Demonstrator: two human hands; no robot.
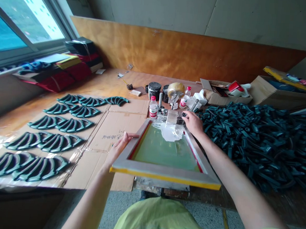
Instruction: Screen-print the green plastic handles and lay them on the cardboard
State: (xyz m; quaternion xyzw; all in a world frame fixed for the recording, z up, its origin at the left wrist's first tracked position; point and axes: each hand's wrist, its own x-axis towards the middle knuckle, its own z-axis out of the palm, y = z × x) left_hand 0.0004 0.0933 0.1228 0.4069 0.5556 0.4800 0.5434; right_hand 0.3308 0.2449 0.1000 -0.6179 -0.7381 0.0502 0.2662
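Observation:
A screen printing frame (165, 176) with grey sides and a yellow front edge is in front of me. Its green mesh (163, 152) carries a pool of white ink (172, 133) at the far end. My left hand (118, 146) is at the frame's left side, a finger reaching to its edge; its other fingertips are partly hidden. My right hand (193, 123) is beyond the frame's far right corner, fingers closed round a small black knob (184, 114) on the metal clamp (162, 114). A pale squeegee blade (172, 118) rests at the ink.
Dark green fan-shaped parts (61, 125) lie in rows on cardboard (107, 123) at left. A large heap of dark green parts (248, 142) covers the right. Behind the clamp stand red-capped bottles (153, 107), black tubs (154, 90) and a tape roll (176, 89). Open boxes (224, 97) sit farther back.

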